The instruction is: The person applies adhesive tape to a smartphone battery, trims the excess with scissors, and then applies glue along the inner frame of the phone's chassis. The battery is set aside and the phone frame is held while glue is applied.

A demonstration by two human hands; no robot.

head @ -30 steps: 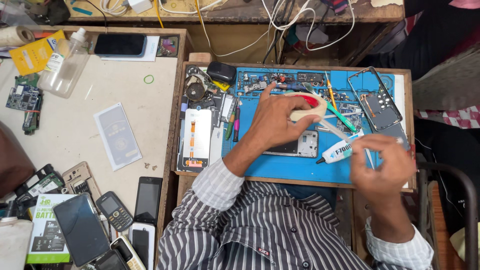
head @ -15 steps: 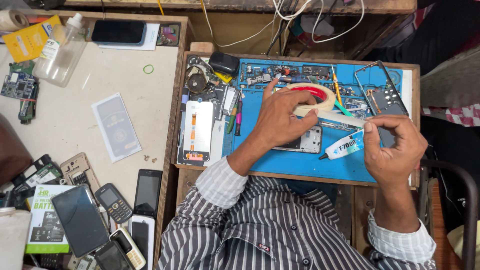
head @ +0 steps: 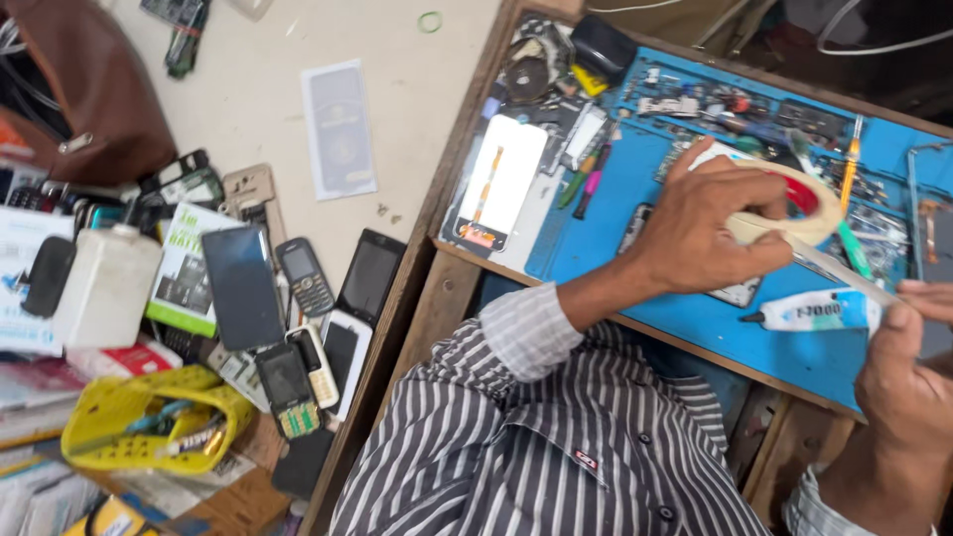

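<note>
Gripping the tape roll [head: 784, 203] with my left hand [head: 710, 233], I am pinching its free strip [head: 839, 270] in my right hand's [head: 908, 382] fingers [head: 898, 323] — above the blue mat [head: 615, 213], glue tube [head: 814, 311] nearby.

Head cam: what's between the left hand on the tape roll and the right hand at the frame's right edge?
A pulled-out strip of tape spans from the beige tape roll under the left hand to the right hand; a white glue tube lies below it.

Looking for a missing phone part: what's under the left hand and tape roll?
A phone part on the blue mat peeks out below the left hand, which holds the tape roll; the rest is covered.
</note>
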